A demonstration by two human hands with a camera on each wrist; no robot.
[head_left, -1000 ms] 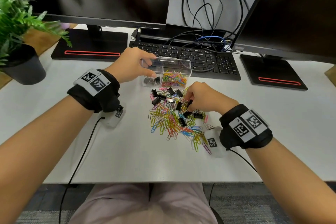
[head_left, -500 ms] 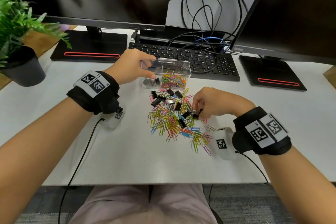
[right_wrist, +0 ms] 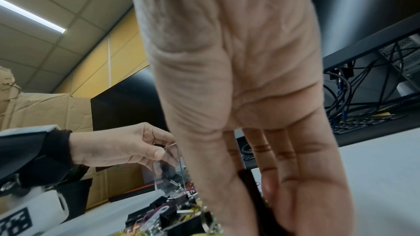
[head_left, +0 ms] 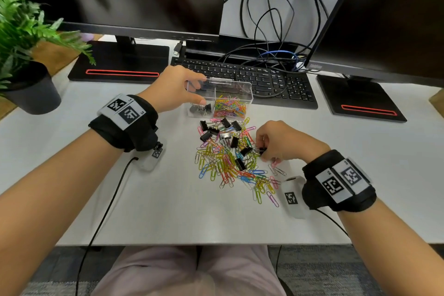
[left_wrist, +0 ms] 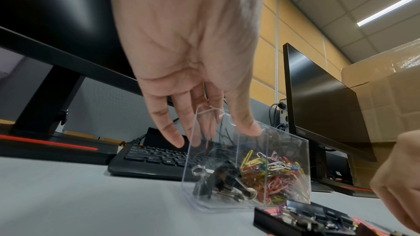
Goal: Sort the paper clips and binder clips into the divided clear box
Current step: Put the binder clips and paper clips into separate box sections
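Observation:
The divided clear box (head_left: 248,94) stands in front of the keyboard, with black binder clips in its left cell (left_wrist: 218,180) and coloured paper clips in its right cell (head_left: 229,108). My left hand (head_left: 192,90) holds the box's left wall (left_wrist: 193,128), thumb on the near side and fingers at the rim. A mixed pile of paper clips (head_left: 223,163) and black binder clips (head_left: 234,142) lies on the desk below the box. My right hand (head_left: 263,151) pinches a black binder clip (right_wrist: 250,182) at the pile's right edge, low on the desk.
Behind the box lie a black keyboard (head_left: 264,79) and tangled cables (head_left: 269,31). Two monitor bases (head_left: 120,65) (head_left: 360,98) flank the keyboard. A potted plant (head_left: 21,55) stands at the far left. The desk's front edge (head_left: 192,244) is near my lap.
My right hand slid right and toward me across the pile and now pinches a binder clip at its right edge. The left hand stayed on the box.

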